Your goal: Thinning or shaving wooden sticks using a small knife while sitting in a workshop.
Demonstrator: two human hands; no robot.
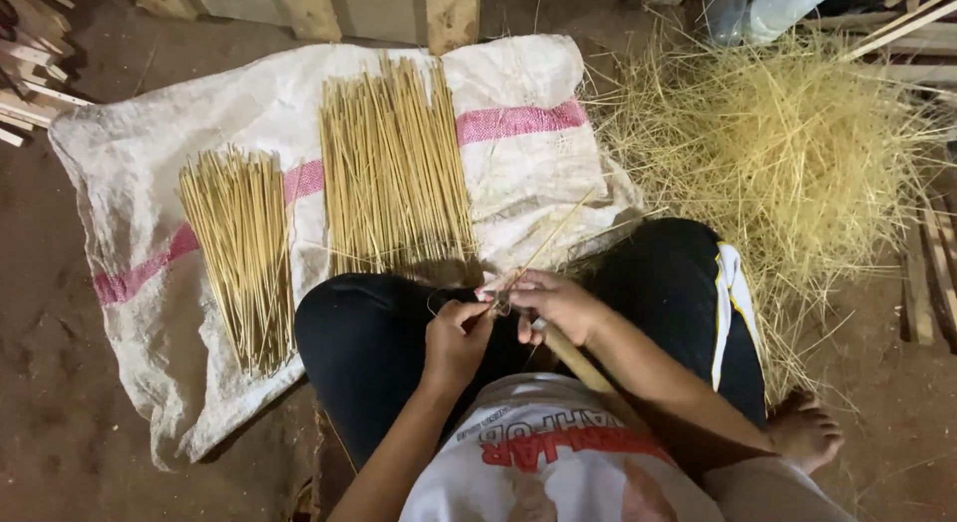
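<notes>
I sit with dark trousers over my lap. My right hand (555, 305) grips a knife with a wooden handle (578, 362) that runs back toward my body. My left hand (459, 333) pinches the near end of a thin bamboo stick (546, 245), which slants up and to the right over my knee. The two hands meet at the blade above my lap. Ahead on a white sack (150, 153) with a pink stripe lie two rows of trimmed sticks: a long batch (394, 173) and a shorter batch (239, 253) to its left.
A big heap of loose straw-coloured shavings (788, 143) fills the right side. Wooden slats (30, 93) lie at the far left and planks (927, 273) at the right edge. Timber posts (449, 13) stand behind the sack. My bare foot (802, 427) rests on the dirt floor.
</notes>
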